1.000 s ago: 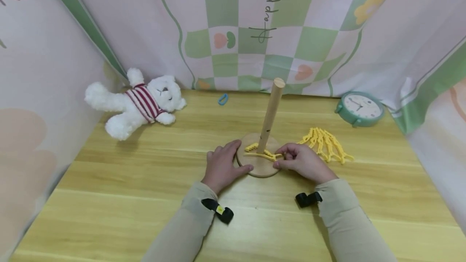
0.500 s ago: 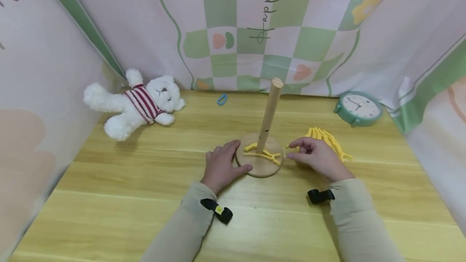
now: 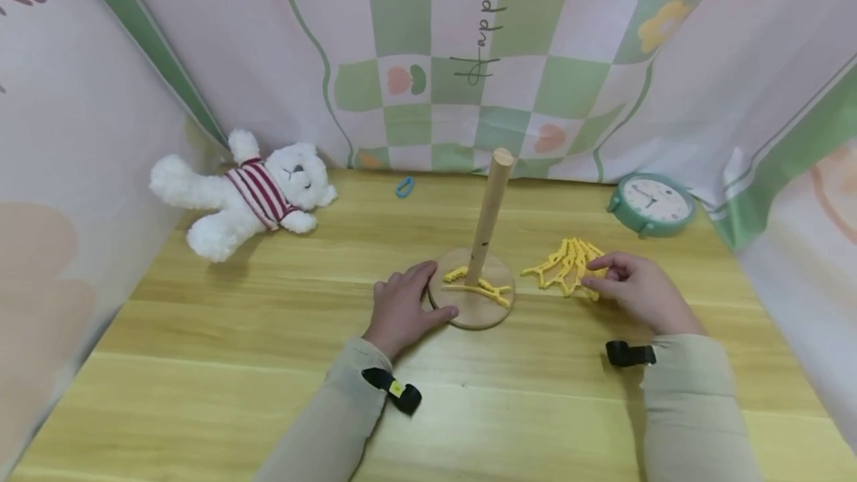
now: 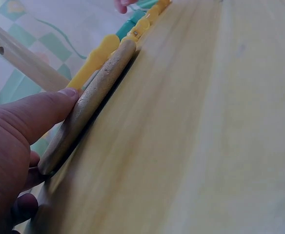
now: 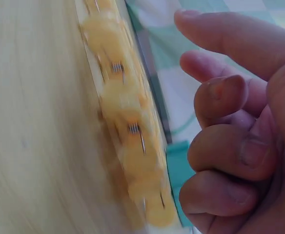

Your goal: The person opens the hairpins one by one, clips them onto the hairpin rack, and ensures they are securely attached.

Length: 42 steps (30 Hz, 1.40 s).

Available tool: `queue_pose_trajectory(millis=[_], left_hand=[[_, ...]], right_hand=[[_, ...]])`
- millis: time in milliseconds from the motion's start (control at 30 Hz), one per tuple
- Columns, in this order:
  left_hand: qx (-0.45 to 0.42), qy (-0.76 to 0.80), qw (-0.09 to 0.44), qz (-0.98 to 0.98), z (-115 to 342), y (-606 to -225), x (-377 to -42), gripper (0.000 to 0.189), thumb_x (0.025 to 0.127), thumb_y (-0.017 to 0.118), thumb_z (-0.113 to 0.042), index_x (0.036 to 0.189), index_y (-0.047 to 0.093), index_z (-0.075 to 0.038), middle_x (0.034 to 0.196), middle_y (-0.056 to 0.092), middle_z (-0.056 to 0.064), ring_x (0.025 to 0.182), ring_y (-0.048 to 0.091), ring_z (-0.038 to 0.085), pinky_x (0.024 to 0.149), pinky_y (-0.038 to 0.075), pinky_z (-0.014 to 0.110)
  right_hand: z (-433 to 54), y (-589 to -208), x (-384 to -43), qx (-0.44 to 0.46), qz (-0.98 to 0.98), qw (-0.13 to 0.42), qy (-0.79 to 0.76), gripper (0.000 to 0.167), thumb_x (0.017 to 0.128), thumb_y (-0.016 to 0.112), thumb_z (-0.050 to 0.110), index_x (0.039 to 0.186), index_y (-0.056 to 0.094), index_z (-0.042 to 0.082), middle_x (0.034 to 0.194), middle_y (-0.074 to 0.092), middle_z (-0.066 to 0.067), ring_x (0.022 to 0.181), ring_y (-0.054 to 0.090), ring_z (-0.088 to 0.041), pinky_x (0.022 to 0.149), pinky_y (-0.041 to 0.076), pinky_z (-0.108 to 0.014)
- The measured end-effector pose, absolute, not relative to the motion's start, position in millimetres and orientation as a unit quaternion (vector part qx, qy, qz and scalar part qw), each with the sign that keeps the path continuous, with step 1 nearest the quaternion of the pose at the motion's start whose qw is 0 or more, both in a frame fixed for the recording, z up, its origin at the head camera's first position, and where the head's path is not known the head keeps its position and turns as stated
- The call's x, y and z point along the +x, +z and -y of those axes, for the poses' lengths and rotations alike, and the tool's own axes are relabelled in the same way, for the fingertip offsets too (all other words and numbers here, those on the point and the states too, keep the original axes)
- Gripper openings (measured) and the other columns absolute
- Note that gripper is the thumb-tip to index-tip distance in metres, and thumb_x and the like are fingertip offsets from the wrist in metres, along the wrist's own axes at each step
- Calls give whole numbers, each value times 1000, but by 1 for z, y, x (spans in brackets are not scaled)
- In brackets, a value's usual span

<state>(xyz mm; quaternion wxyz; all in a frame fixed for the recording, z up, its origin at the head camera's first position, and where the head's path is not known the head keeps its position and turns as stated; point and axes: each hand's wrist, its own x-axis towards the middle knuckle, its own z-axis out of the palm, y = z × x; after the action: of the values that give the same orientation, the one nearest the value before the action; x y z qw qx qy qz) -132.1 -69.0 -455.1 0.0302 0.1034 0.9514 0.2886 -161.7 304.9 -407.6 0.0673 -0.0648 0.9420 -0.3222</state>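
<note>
A round wooden base (image 3: 474, 316) carries an upright wooden post (image 3: 490, 218). My left hand (image 3: 400, 309) grips the base's left rim; in the left wrist view the thumb lies on the top face of the base (image 4: 96, 95) and the fingers at its edge. Yellow jointed hair clips (image 3: 492, 291) lie on the base around the post's foot. To the right, several more yellow hair clips (image 3: 565, 268) fan out on the table. My right hand (image 3: 646, 290) hovers at their right end; in the right wrist view thumb and forefinger are apart beside the clips (image 5: 130, 112), holding nothing.
A green alarm clock (image 3: 652, 204) lies at the back right. A white teddy bear (image 3: 257, 192) in a striped shirt lies at the back left. Between them sits a small blue ring-like piece (image 3: 405, 187). Patterned curtains (image 3: 462, 58) surround the table.
My right hand has left the base's right side and moved right, over to the fanned clips. The clips on the base stay behind. My left hand keeps its grip on the base.
</note>
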Motion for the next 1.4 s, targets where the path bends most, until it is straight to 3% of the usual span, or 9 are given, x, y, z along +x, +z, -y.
queue_pose_trajectory(millis=[167, 433, 867, 967, 1167, 1400], left_hand=[[100, 292, 29, -951, 70, -456, -131, 88, 82, 72, -64, 153, 43, -20, 156, 44, -4, 120, 52, 23, 89, 30, 42], [98, 294, 27, -951, 71, -459, -132, 88, 81, 73, -64, 152, 44, -21, 155, 45, -5, 119, 52, 23, 89, 30, 42], [101, 293, 24, -950, 71, -461, -132, 88, 81, 72, -65, 152, 45, -21, 155, 45, -5, 121, 52, 24, 89, 31, 42], [101, 293, 25, -951, 71, -461, -132, 88, 82, 71, -66, 152, 44, -21, 155, 45, -5, 121, 52, 23, 89, 30, 42], [101, 295, 29, -950, 70, -458, -132, 88, 82, 72, -64, 152, 44, -20, 155, 45, -4, 121, 52, 23, 90, 31, 42], [101, 289, 30, -952, 69, -457, -133, 88, 82, 72, -65, 153, 44, -21, 156, 44, -5, 121, 51, 23, 90, 31, 42]], right_hand=[[-319, -408, -161, -46, -941, 77, -327, 50, 93, 71, 43, 120, 65, 2, 85, 64, -8, 70, 57, -16, 64, 46, -29], [-341, -413, -157, -15, -945, 86, -315, 55, 96, 66, 47, 124, 63, 0, 105, 71, -14, 83, 61, -17, 68, 48, -29], [-355, -416, -156, 26, -949, 55, -310, 61, 101, 56, 48, 130, 57, -5, 108, 67, -24, 82, 64, -23, 64, 49, -31], [-357, -419, -156, 32, -950, 36, -308, 65, 100, 58, 47, 135, 53, -7, 114, 63, -29, 92, 62, -35, 69, 48, -38], [-366, -427, -156, 46, -946, 42, -318, 80, 97, 63, 49, 143, 40, -11, 127, 51, -37, 112, 50, -51, 86, 41, -63], [-373, -428, -156, 49, -951, 85, -294, 85, 94, 64, 54, 141, 42, -13, 129, 52, -40, 114, 51, -55, 90, 38, -65]])
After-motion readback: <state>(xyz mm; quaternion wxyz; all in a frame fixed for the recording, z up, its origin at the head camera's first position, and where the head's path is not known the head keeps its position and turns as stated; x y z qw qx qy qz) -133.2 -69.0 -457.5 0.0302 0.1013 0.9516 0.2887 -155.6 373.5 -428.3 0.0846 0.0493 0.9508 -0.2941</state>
